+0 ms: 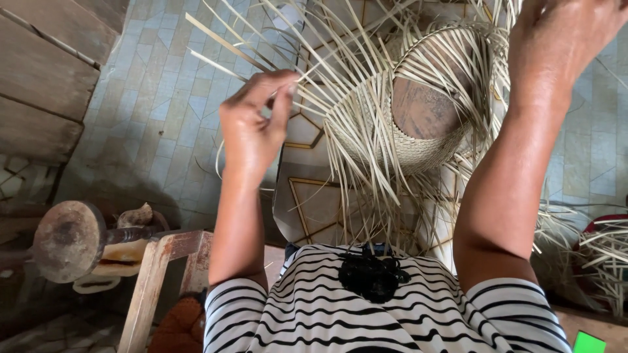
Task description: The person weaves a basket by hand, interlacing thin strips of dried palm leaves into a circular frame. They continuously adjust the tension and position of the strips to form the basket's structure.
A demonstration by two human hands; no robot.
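A half-woven straw hat (pixel 418 144) sits over a round wooden block (pixel 424 108), its pale loose strands fanning out in all directions. My left hand (pixel 252 127) pinches a few thin straw strands (pixel 216 42) between thumb and fingers at the left side of the weave. At the top right of the weave, my right hand (pixel 566 36) is raised, fingers closed near the strands; its fingertips are cut off by the frame. Below, my black-and-white striped shirt fills the foreground.
Blue-grey tiled floor (pixel 163 104) lies beneath. Wooden planks (pixel 46 72) stand at the left. A wooden stool frame (pixel 157 268) and a round wooden mallet-like form (pixel 69 240) are at the lower left. A heap of loose straw (pixel 605 261) lies at the right.
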